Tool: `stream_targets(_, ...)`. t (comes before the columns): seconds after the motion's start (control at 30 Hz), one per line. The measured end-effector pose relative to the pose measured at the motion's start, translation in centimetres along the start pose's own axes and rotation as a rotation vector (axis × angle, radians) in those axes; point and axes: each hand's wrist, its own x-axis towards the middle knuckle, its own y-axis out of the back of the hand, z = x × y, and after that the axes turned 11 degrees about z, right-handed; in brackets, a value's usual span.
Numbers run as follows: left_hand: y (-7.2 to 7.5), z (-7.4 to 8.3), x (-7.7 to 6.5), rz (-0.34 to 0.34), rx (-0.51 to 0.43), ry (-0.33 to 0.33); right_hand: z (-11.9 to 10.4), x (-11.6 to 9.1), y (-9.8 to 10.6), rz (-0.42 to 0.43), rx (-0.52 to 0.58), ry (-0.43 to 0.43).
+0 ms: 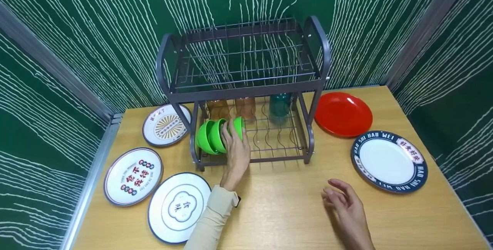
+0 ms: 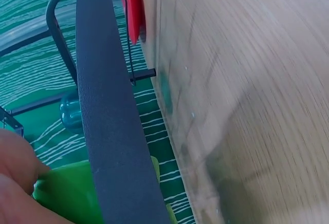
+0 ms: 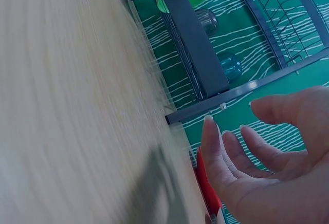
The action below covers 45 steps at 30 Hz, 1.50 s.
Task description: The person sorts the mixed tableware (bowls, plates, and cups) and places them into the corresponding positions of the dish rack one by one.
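Three green bowls stand on edge in a row at the left of the lower tier of a dark two-tier dish rack (image 1: 246,90). My left hand (image 1: 237,150) reaches into that tier and grips the rightmost green bowl (image 1: 239,125), its fingers over the bowl's edge. Just left of the hand are the middle bowl (image 1: 216,138) and the leftmost bowl (image 1: 203,139). In the left wrist view, the thumb lies against the green bowl (image 2: 69,190) behind the rack's front bar. My right hand (image 1: 348,207) hovers over the table at the right, fingers loosely bent, holding nothing.
Behind the bowls stand an amber glass (image 1: 218,109), an orange glass (image 1: 245,108) and a teal glass (image 1: 280,105). Right of the rack lie a red plate (image 1: 342,114) and a dark-rimmed plate (image 1: 389,161). Three patterned white plates, one nearest the front (image 1: 179,207), lie at left.
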Motion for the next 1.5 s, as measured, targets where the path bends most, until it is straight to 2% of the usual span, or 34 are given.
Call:
stream_targets(0.13, 0.1, 0.0, 0.1, 0.018, 0.02, -0.005, -0.1, 0.0, 0.3, 0.006, -0.009, -0.009)
stream_targets(0.4, 0.2, 0.3, 0.0, 0.052, 0.073, -0.002, 0.3, 0.0, 0.8, 0.017, 0.038, 0.073)
stream_targets(0.67, 0.5, 0.9, -0.5, 0.086, 0.105, -0.137, 0.8, -0.1, 1.2, 0.008, 0.045, 0.093)
stream_targets(0.8, 0.7, 1.3, -0.8, 0.087, 0.107, -0.166, 0.7, -0.2, 1.5, 0.008, 0.021, 0.075)
stream_targets(1.27, 1.5, 2.3, -1.4, 0.145, 0.027, -0.196, 0.6, 0.2, 2.4, 0.077, -0.037, -0.01)
stream_targets(1.5, 2.1, 3.2, -2.8, 0.167, -0.028, -0.228, 0.5, 0.2, 3.5, 0.096, -0.002, 0.03)
